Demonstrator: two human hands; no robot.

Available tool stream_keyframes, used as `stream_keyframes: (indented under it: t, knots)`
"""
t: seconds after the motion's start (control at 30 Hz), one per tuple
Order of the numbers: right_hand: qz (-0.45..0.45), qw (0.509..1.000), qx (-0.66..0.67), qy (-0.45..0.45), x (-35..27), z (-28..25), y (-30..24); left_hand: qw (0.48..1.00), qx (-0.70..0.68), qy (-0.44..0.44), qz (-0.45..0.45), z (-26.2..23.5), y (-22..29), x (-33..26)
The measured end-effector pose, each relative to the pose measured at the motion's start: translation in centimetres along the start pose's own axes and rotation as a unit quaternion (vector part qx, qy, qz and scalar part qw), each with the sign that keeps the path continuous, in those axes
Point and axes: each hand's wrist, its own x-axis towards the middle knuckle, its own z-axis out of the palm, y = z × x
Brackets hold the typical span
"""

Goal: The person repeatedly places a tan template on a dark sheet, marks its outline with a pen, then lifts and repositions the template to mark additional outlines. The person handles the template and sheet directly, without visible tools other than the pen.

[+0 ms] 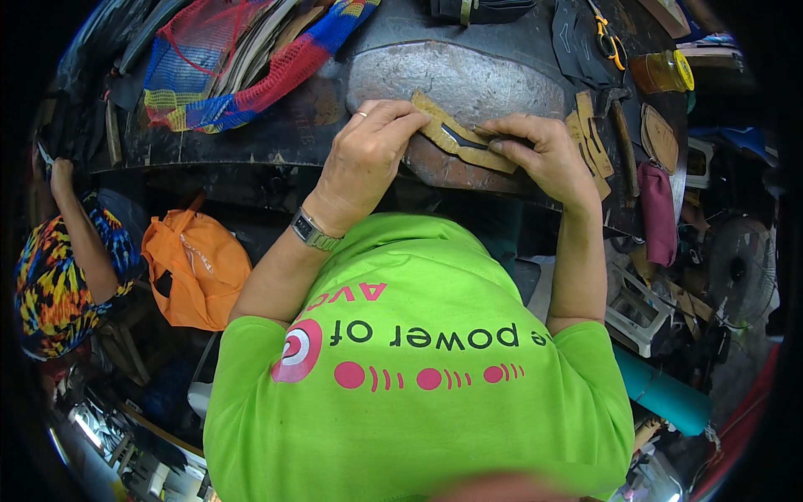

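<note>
Between my hands is a curved, yellow-tan pattern-like piece (437, 127), its material unclear. Along its middle runs a narrow dark area, either a slot or a black strip; I cannot tell which. My left hand (368, 155) pinches the left end with thumb and fingertips. At the other end, my right hand (548, 159) closes thumb and forefinger on the piece. It is held over the front of a worn grey slab (456, 75), which lies at the table's near edge. More tan pieces (588, 142) lie just right of my right hand.
A hammer (621, 134) and a maroon pouch (657, 213) lie at the right, behind them a yellow-lidded jar (665, 71). Orange-handled scissors (609, 46) rest near black cut pieces (577, 46). Far left, a colourful net bag (251, 100); below, an orange bag (196, 272) and another person's arm (88, 243).
</note>
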Motion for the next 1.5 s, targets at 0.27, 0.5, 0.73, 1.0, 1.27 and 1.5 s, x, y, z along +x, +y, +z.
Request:
stream_keyframes:
  t: [0.27,0.5,0.73,1.0,1.27,1.5]
  knots:
    - [0.019,0.999,0.040,-0.012,0.5,-0.3,0.2,0.999,0.025,-0.010,0.020,-0.1,-0.1,-0.2]
    - [0.028,0.998,0.044,-0.026,0.8,-0.6,0.0,0.995,0.064,-0.065,0.047,-0.6,0.5,-0.5]
    - [0.048,0.997,0.045,-0.031,1.1,-0.7,-0.1,0.993,0.067,-0.075,0.066,-0.9,0.8,-0.6]
    - [0.009,0.991,-0.033,0.127,-2.9,-0.2,0.1,0.992,0.071,-0.089,0.055,-0.9,1.0,-0.2]
    - [-0.062,0.988,-0.050,0.136,-4.8,0.6,1.3,0.994,0.083,-0.066,-0.003,-0.7,1.7,0.1]
    - [-0.033,0.995,-0.043,0.087,-3.7,-0.7,1.1,0.995,0.054,-0.074,-0.028,-0.6,1.7,0.7]
